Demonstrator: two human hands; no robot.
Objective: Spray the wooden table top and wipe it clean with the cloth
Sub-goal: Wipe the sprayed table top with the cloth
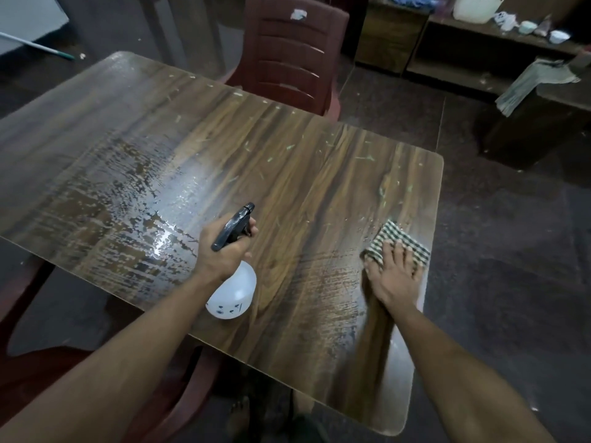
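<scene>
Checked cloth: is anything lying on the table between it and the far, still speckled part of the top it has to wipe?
Nothing visible. The right hand presses the checked cloth flat near the right edge of the wooden table top; only pale specks lie ahead. The spray bottle, gripped by the left hand, is off to the left.

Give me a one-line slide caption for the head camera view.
Left hand grips spray bottle while right hand presses checked cloth on wet wooden table.
</scene>
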